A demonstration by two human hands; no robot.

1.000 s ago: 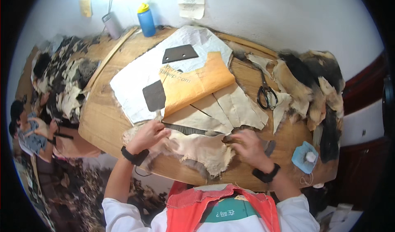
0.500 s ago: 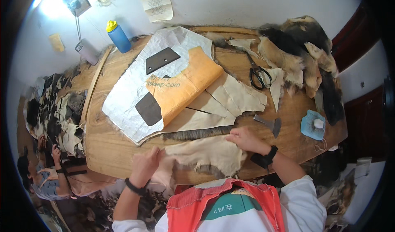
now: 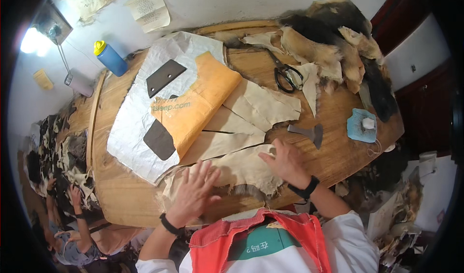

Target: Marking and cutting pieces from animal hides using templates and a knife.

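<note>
A cream-coloured piece of fur pelt (image 3: pixel 241 167), skin side up with dark fur at its lower edge, lies along the near edge of the table. My left hand (image 3: pixel 195 188) rests on its left part, open, with the fingers spread. Over its right end is my right hand (image 3: pixel 286 162), thumb and forefinger apart and touching the skin; the other fingers are partly hidden. Just beyond lie larger cream hide pieces (image 3: pixel 263 106) with dark slits between them. Partly covering these are an orange sheet (image 3: pixel 205 101) and a silvery white sheet (image 3: pixel 128 132).
A flat metal blade tool (image 3: pixel 309 133), black-handled scissors (image 3: pixel 285 77) and a blue mask with a white lump (image 3: pixel 361 125) lie on the right. Fur pelts (image 3: pixel 333 45) are heaped behind them. Dark templates (image 3: pixel 165 77) and a blue bottle (image 3: pixel 111 60) are farther left. Another person (image 3: pixel 72 239) works at lower left.
My left hand has gone from a closed grip on the pelt to lying spread on it. The pelt has moved up against the larger hide. The view has shifted.
</note>
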